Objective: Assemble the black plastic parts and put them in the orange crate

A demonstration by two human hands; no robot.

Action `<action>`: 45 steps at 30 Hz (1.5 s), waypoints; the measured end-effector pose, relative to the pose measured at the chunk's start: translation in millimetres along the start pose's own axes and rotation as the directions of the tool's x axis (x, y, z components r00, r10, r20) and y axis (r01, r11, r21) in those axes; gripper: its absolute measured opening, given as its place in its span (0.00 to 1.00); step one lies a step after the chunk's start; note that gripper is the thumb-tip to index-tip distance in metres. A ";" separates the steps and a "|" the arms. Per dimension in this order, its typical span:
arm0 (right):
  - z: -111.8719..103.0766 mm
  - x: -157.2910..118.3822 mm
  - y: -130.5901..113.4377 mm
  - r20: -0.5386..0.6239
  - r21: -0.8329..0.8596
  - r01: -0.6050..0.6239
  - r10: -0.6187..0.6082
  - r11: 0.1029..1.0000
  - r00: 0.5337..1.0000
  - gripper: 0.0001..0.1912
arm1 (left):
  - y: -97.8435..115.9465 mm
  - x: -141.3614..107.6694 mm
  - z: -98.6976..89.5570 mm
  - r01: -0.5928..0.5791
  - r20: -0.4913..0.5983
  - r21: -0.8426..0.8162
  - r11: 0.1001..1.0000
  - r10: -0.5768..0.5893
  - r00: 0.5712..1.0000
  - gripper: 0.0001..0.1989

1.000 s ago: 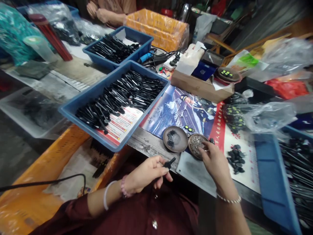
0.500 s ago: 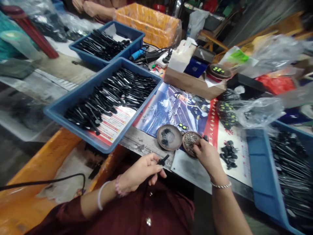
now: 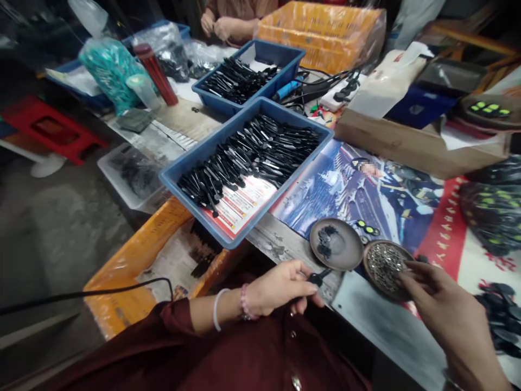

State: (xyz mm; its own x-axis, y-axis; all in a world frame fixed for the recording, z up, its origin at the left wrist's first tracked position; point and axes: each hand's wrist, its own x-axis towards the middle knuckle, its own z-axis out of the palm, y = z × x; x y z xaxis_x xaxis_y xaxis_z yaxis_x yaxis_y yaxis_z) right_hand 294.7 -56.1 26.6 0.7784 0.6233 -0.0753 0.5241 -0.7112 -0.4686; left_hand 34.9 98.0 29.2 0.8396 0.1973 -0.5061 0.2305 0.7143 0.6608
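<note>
Near the table edge, my left hand [image 3: 285, 288] pinches a small black part [image 3: 318, 277] between thumb and fingers. My right hand [image 3: 443, 304] is at the right rim of a round dish of small metal pieces [image 3: 386, 266]; its fingers are bent together, and whatever they hold is too small to make out. Left of that dish sits a brown dish [image 3: 345, 247] with a few small black bits. A blue tray [image 3: 171, 182] holds many long black parts in rows over a printed sheet. More black round parts [image 3: 502, 312] lie at the right edge.
Behind are a second blue tray [image 3: 299, 57], an orange crate [image 3: 321, 32] and a person's hands [image 3: 220, 27]. A cardboard box [image 3: 391, 141] stands at the back right. Below the table's left part is another orange crate [image 3: 118, 277]. A red stool [image 3: 57, 130] stands far left.
The view has turned left, so the trays and dishes appear farther right. My left hand still holds the black part, and my right hand remains by the dish of metal pieces.
</note>
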 end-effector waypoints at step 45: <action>46.7 -100.7 -104.9 0.261 0.801 -0.200 -0.029 0.564 0.965 0.26 | 2.1 -23.2 4.8 -0.267 0.105 0.471 0.841 0.247 0.963 0.11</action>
State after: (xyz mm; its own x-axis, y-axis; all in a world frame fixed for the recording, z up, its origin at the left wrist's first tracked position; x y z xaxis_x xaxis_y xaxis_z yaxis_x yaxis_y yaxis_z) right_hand 145.2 -29.1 42.2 0.6459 0.7067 -0.2887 -0.1368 -0.2649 -0.9545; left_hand 18.3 91.7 45.0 0.9175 0.2960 -0.2656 0.2008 0.2318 0.9518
